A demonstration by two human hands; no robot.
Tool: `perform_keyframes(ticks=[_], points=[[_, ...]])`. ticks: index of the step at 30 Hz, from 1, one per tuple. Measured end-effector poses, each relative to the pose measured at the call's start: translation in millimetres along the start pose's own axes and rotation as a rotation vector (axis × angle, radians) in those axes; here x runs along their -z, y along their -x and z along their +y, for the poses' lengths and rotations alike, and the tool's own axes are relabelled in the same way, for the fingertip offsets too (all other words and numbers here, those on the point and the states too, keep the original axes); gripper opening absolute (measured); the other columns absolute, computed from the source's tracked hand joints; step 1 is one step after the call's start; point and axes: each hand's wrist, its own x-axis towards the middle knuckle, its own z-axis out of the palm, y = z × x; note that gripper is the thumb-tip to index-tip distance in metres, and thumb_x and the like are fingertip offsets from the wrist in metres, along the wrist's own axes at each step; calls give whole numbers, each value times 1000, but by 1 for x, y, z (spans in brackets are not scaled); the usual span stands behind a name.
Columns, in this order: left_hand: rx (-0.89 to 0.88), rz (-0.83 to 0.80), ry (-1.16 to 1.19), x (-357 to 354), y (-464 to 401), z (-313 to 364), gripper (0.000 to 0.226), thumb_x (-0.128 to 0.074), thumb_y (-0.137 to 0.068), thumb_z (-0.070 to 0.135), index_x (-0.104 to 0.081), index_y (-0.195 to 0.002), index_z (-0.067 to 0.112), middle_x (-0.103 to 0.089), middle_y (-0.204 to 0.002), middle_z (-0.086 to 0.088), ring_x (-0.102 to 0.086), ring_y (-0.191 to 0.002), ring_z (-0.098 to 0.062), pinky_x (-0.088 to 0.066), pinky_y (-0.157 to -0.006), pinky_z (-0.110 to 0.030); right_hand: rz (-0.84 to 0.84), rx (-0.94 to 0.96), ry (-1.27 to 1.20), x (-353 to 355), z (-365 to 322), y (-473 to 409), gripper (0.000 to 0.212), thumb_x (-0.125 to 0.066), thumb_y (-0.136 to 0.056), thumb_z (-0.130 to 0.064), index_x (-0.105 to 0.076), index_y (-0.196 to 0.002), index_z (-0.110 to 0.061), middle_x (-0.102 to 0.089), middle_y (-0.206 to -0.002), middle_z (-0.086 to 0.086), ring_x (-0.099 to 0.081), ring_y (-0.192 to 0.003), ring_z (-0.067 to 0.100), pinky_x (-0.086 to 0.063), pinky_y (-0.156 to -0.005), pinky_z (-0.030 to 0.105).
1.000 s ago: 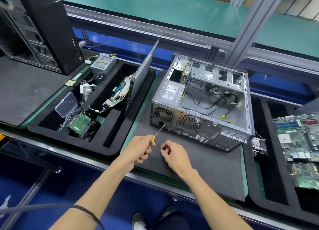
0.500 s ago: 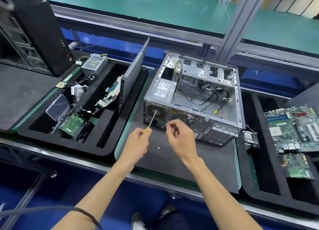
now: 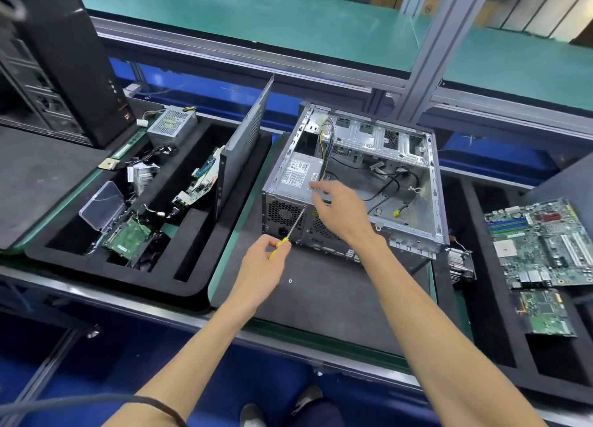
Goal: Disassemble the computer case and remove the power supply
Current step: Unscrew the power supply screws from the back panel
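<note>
From my head camera: the open computer case (image 3: 369, 182) lies on its side on the dark mat (image 3: 337, 298), with the power supply (image 3: 296, 178) seated in its near-left corner, cables running out of it. My left hand (image 3: 264, 266) is closed round a yellow-handled screwdriver (image 3: 293, 227), whose tip rests against the case's rear panel beside the fan grille. My right hand (image 3: 340, 211) reaches over the supply's top edge, fingers loosely spread, gripping nothing (a small screw (image 3: 290, 281) lies loose on the mat below).
</note>
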Motion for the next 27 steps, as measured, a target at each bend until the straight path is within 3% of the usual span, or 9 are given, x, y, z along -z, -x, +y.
perform_keyframes(ticks=[3,6,9,16,19,23,25,27], points=[[5,-2,23,-1,0,4,22,-54,-99,40,-58,-100,18,-41,-58,3,-29,-41,-8,-24,-41,-21,-17,-7,67,-5,4,-2,33,-46,-104,-35,-62,-133,-32,-65,-97,-26,-67,-96,13,-49,-73,32],[10,-5,14,-2,0,5,22,-53,-99,39,-57,-100,17,-41,-56,5,-29,-40,-7,-24,-39,-18,-41,-20,90,-6,8,-4,32,-43,-104,-36,-58,-132,-35,-58,-74,-28,-63,-69,11,-43,-63,30],[10,6,-26,-2,-1,5,21,-53,-99,40,-57,-98,19,-42,-60,4,-30,-42,-6,-25,-41,-21,-35,-29,95,-7,9,-5,31,-43,-104,-37,-57,-131,-36,-63,-76,-20,-56,-55,8,-45,-59,29],[56,37,4,-5,2,7,27,-62,-94,43,-46,-99,22,-51,-72,1,-40,-48,-6,-33,-48,-24,-25,-39,125,-9,9,-5,30,-42,-103,-37,-56,-129,-37,-73,-91,-14,-59,-54,12,-56,-69,35],[-43,146,-200,-9,7,7,25,-64,-94,30,-40,-93,23,-56,-74,4,-51,-52,-2,-35,-46,-17,-18,-31,140,-10,9,-6,29,-42,-103,-38,-55,-129,-37,-75,-97,-10,-58,-51,12,-56,-68,35],[-239,282,-503,-7,11,9,23,-62,-96,31,-42,-92,20,-59,-68,2,-57,-60,-17,-34,-50,-32,-11,-31,190,-12,9,-5,30,-39,-104,-37,-52,-131,-35,-76,-93,-9,-59,-52,14,-54,-64,32],[-254,297,-569,-6,11,9,23,-60,-98,36,-45,-91,19,-61,-69,1,-58,-62,-21,-36,-53,-35,-11,-40,202,-14,8,-4,30,-38,-104,-37,-51,-132,-36,-76,-88,-8,-60,-53,16,-54,-64,32],[-235,280,-490,-7,12,10,25,-59,-98,38,-50,-86,18,-66,-68,5,-60,-61,-10,-39,-51,-24,-4,-41,208,-15,8,-4,30,-38,-104,-37,-51,-132,-35,-76,-87,-8,-60,-53,16,-54,-63,32]])
